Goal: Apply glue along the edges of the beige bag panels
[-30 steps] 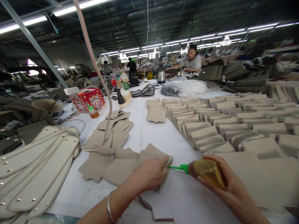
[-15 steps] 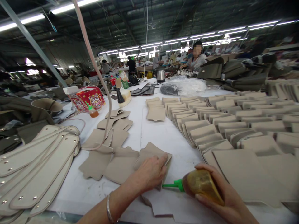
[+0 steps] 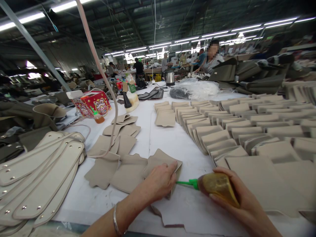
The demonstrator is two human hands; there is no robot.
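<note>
My left hand (image 3: 160,181) presses its curled fingers down on a beige cut leather piece (image 3: 161,160) lying on the white table (image 3: 172,141). Wrapped in my right hand (image 3: 243,200) is an amber glue bottle (image 3: 217,186), lying on its side. Its green nozzle (image 3: 186,182) points left and meets the right edge of that piece, just beside my left fingertips. A metal bangle (image 3: 115,220) circles my left wrist. More beige pieces (image 3: 128,171) lie overlapped just left of the held one.
Rows of folded beige pieces (image 3: 222,131) fill the right side. Long cream strips with rivets (image 3: 37,177) lie at the left. A pink hose (image 3: 103,79) hangs over the table. A red patterned box (image 3: 95,103), another bottle (image 3: 98,118) and a kettle (image 3: 170,78) stand farther back. Other people work beyond.
My right hand drew the bottle down and left, then lifted it slightly back, its nozzle staying at the piece's right edge. My left hand stayed pressed on the piece.
</note>
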